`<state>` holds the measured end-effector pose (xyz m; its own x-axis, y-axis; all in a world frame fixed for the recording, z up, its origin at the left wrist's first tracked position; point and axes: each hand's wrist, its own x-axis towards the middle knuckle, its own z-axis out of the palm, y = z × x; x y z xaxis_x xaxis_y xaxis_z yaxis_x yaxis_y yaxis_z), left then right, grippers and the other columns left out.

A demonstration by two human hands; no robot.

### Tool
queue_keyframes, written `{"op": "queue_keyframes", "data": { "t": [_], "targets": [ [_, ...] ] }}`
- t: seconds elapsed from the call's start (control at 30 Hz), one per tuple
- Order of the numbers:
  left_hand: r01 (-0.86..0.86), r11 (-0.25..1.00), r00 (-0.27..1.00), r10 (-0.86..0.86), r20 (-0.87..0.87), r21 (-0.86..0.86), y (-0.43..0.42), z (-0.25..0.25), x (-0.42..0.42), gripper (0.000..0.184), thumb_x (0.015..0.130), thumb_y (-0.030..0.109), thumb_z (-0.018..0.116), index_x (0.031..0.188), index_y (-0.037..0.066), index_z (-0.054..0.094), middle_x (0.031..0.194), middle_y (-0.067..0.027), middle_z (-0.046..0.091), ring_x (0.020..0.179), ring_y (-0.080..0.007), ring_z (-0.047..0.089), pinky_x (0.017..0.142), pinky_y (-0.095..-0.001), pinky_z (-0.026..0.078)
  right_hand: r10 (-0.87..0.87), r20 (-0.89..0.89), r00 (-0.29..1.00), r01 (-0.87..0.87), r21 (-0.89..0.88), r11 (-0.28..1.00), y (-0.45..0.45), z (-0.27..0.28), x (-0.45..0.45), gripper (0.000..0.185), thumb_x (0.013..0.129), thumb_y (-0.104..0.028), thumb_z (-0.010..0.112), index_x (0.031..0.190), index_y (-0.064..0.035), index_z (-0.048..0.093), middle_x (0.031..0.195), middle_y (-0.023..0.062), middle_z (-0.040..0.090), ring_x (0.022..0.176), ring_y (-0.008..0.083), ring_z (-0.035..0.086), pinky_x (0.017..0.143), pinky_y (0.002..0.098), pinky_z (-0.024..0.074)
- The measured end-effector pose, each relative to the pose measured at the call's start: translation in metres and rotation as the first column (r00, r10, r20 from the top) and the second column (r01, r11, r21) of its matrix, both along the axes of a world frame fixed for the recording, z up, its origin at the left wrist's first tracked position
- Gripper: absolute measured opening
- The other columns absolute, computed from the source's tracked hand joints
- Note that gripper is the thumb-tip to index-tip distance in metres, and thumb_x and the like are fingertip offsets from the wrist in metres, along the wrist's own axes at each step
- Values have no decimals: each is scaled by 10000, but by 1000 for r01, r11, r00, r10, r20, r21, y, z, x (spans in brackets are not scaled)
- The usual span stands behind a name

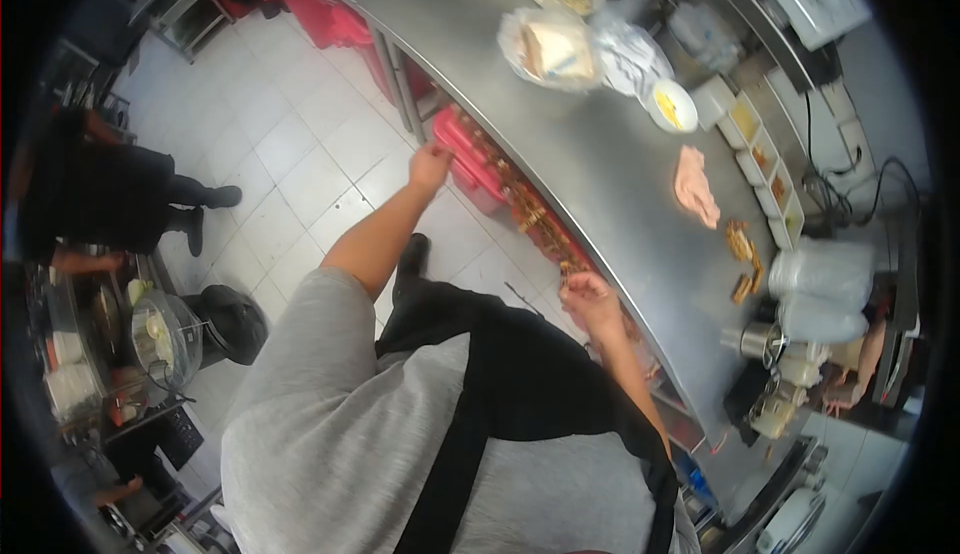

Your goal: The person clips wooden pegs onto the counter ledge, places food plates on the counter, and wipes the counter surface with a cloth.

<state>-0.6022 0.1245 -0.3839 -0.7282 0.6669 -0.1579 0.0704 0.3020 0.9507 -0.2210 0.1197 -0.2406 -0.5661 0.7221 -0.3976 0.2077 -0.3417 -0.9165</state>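
Observation:
My left hand (pixel 430 167) is closed beside the corner of a red container (pixel 468 162) below the steel counter (pixel 560 144); whatever it grips is too small to tell. My right hand (pixel 592 304) has thumb and fingers pinched together near the counter's front edge, by the near end of a long row of brown pieces (pixel 535 219). What lies between those fingertips is unclear. The brown pieces run along under the counter edge between my two hands, partly hidden by it. On the counter lie a pink cloth (pixel 694 188) and some orange-brown pieces (pixel 741 243).
Farther along the counter are a plastic bag with a pale block (pixel 556 51), a white bowl with yellow food (pixel 671 106) and a row of white trays (pixel 768 169). A person in dark clothes (pixel 130 194) stands at the left. A pot (pixel 757 342) is at the right.

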Motion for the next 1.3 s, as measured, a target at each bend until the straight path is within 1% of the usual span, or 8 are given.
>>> {"op": "queue_keyframes", "data": {
  "t": [0.13, 0.3, 0.4, 0.6, 0.7, 0.8, 1.0, 1.3],
  "targets": [
    [-274, 954, 933, 234, 275, 118, 17, 44, -76, 104, 819, 98, 568, 873, 16, 604, 760, -48, 627, 655, -127, 576, 599, -235, 454, 84, -36, 996, -89, -140, 986, 4, -15, -49, 184, 755, -11, 671, 924, -14, 596, 797, 31, 592, 696, 103, 566, 621, 247, 491],
    [-148, 985, 839, 75, 538, 93, 64, 39, -144, 531, 854, 77, 484, 1344, 113, 282, 1082, -68, 553, 862, -146, 564, 611, -238, 453, 154, -7, 988, -152, -201, 968, 10, -14, -132, 232, 747, -3, 671, 966, -10, 594, 861, 42, 605, 747, 109, 577, 661, 261, 501],
    [-157, 982, 753, 49, 656, 106, 90, 31, -161, 546, 852, 76, 486, 1353, 149, 283, 1049, -40, 562, 840, -154, 573, 663, -278, 456, 211, 2, 978, -207, -181, 961, 13, -16, -189, 227, 748, -15, 673, 961, -25, 595, 877, 39, 610, 766, 113, 581, 638, 259, 490],
    [-118, 992, 655, 40, 754, 51, 107, 41, -174, 278, 826, 45, 514, 1094, 86, 448, 901, -54, 597, 732, -174, 599, 694, -305, 496, 241, 14, 970, -234, -183, 955, 36, -27, -307, 208, 772, -72, 668, 943, -25, 560, 807, 41, 603, 730, 119, 578, 626, 269, 481],
    [146, 989, 767, -102, 633, -18, 106, 54, -190, 125, 802, 35, 532, 909, 60, 472, 807, -96, 597, 697, -185, 600, 626, -283, 515, 148, -5, 989, -143, -309, 940, 48, -31, -364, 172, 799, -81, 641, 929, -25, 544, 786, 58, 597, 703, 140, 578, 645, 287, 493],
    [36, 992, 794, -104, 599, 124, 102, 49, -195, 114, 725, -19, 544, 834, 6, 519, 714, -125, 590, 582, -192, 573, 509, -292, 486, 6, -60, 998, -31, -437, 899, 62, -42, -406, 126, 816, -74, 616, 903, -27, 538, 780, 73, 591, 688, 165, 576, 655, 300, 502],
    [133, 985, 803, -174, 570, 113, 84, 66, -204, 67, 747, 47, 590, 755, 45, 523, 718, -70, 592, 646, -170, 577, 609, -286, 475, -185, -141, 972, 77, -555, 828, 74, -69, -447, 101, 831, -71, 601, 866, -22, 520, 782, 89, 571, 689, 191, 565, 657, 318, 505],
    [159, 985, 841, -172, 514, 68, 92, 58, -205, 80, 743, 44, 585, 778, 22, 516, 682, -95, 575, 618, -173, 574, 572, -307, 486, -286, -143, 948, 175, -519, 837, 72, -83, -468, 72, 855, -74, 569, 892, -39, 518, 820, 93, 562, 765, 196, 557, 711, 331, 492]
  ]
}}
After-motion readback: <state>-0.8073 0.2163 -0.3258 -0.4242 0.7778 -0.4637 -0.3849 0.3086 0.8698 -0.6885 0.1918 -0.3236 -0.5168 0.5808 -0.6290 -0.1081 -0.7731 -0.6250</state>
